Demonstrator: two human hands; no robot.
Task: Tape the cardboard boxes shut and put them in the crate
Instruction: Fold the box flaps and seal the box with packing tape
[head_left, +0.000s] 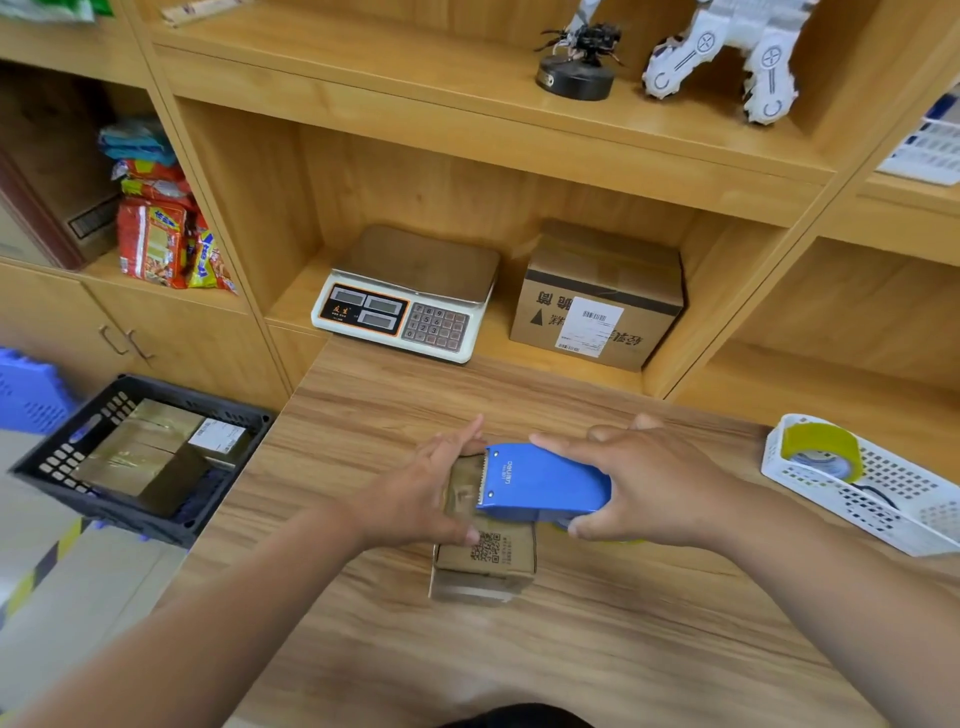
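A small cardboard box (491, 558) with a QR code lies on the wooden counter in front of me. My left hand (421, 493) rests on its top left side, fingers straight, thumb along the near edge. My right hand (649, 480) grips a blue tape dispenser (540, 483) laid over the box top, its toothed edge pointing left. A black crate (62, 467) stands on the floor to the left with taped boxes (135, 452) inside. Another cardboard box (597, 301) with a white label sits in the shelf recess.
A weighing scale (410, 296) stands in the recess left of the labelled box. A white basket (883, 499) with a yellow tape roll (821, 447) sits at the counter's right. Snack packs (156, 234) fill a left shelf. A blue crate (26, 389) is at far left.
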